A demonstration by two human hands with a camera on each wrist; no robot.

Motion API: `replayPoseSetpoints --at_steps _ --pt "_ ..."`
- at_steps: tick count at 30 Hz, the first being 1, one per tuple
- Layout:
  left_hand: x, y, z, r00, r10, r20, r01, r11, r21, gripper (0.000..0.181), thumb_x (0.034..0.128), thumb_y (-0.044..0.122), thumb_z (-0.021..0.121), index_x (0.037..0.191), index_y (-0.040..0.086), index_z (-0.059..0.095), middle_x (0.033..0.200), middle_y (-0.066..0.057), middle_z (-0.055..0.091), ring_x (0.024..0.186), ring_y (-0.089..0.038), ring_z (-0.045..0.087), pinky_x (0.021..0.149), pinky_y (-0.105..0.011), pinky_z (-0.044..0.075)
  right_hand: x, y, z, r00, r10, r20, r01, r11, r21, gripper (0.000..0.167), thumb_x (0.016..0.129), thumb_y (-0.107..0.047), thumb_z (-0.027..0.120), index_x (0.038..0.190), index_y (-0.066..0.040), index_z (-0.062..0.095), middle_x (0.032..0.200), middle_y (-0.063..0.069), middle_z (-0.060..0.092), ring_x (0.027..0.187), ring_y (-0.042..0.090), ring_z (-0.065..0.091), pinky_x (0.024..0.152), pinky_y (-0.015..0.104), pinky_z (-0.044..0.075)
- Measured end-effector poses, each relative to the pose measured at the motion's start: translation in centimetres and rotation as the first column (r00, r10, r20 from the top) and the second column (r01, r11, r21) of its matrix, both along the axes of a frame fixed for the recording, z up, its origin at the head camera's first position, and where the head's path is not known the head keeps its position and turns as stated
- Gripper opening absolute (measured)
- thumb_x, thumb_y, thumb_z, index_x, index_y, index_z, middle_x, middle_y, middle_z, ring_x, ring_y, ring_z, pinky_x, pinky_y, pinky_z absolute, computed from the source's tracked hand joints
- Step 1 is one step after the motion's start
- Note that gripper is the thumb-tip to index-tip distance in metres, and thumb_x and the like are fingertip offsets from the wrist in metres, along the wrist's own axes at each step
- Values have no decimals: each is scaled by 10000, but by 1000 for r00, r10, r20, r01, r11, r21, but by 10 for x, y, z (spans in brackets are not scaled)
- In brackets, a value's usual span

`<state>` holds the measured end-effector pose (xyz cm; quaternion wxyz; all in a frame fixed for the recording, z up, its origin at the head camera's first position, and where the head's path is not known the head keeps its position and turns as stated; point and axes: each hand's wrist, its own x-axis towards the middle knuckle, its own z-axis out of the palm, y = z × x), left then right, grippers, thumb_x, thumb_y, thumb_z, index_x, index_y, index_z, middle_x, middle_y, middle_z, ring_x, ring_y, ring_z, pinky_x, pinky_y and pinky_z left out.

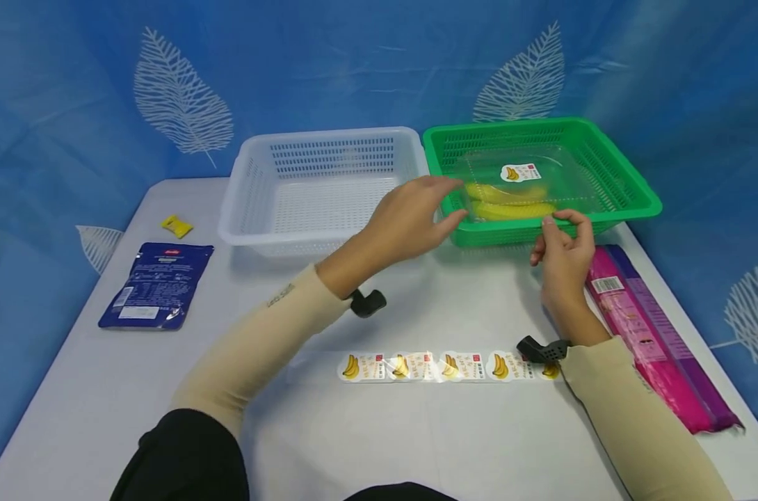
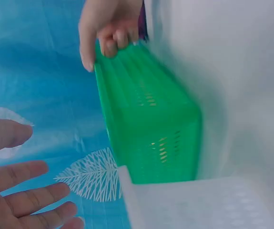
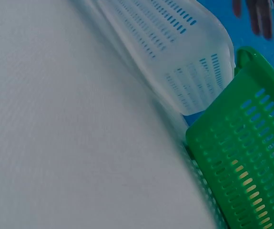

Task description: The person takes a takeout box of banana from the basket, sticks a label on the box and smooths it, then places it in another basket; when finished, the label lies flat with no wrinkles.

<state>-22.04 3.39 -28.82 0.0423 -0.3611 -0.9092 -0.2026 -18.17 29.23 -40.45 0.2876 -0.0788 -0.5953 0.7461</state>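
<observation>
A green basket (image 1: 629, 202) holds a clear plastic box (image 1: 567, 191) with yellow bananas (image 1: 517, 210) inside and a banana sticker (image 1: 520, 172) on its lid. My left hand (image 1: 410, 219) hovers at the basket's left end, fingers spread; the left wrist view shows this hand (image 2: 27, 191) touching nothing. With curled fingers my right hand (image 1: 565, 257) grips the basket's front rim near its right part; from the left wrist, one finger of this hand (image 2: 110, 24) reaches over the rim. Whether it also touches the box is hidden.
A white basket (image 1: 254, 188) stands left of the green one. A strip of banana stickers (image 1: 410, 367) lies at the front. On the left are a blue pouch (image 1: 160, 285) and a small yellow packet (image 1: 176, 226); a pink-purple package (image 1: 654, 341) lies on the right.
</observation>
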Motion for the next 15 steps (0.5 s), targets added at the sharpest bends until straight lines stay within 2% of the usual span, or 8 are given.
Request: replayPoseSetpoints --at_steps 3,7,10,12,15 --pt "22 -29 -15 999 -10 -34 12 998 59 468 1022 353 624 1423 114 603 1426 -63 600 1346 -216 527 1081 -391 444 0 3 3 999 19 -26 -19 1000 -3 221 983 -147 693 1159 -77 579 627 71 540 491 156 498 443 223 449" --pt "47 -66 -40 996 27 -81 -20 997 78 439 994 319 667 1372 97 647 1384 -93 626 1342 -266 530 1083 -458 441 2 5 6 997 47 -60 -44 998 37 226 976 -103 690 1171 -49 590 629 80 539 502 169 506 460 225 457" --pt "66 -89 -56 991 50 -120 -39 995 96 438 977 301 687 1357 88 655 1391 -113 621 1354 -300 520 1079 -509 436 9 4 10 997 61 -54 -57 995 86 222 976 -86 684 1178 -44 602 643 89 542 527 177 511 477 224 472" --pt "79 -101 -64 988 59 -144 -42 992 117 446 968 298 696 1358 86 655 1405 -123 611 1364 -315 510 1080 -531 428 14 2 13 996 68 -55 -62 991 117 211 978 -83 680 1173 -38 612 655 103 544 540 186 514 490 224 483" --pt "98 -117 -70 982 72 -176 -49 990 132 459 954 290 712 1360 85 654 1416 -134 601 1354 -329 519 1060 -557 435 19 -2 20 994 78 -71 -64 983 174 188 986 -76 664 1163 -24 627 668 123 548 548 198 520 510 226 497"
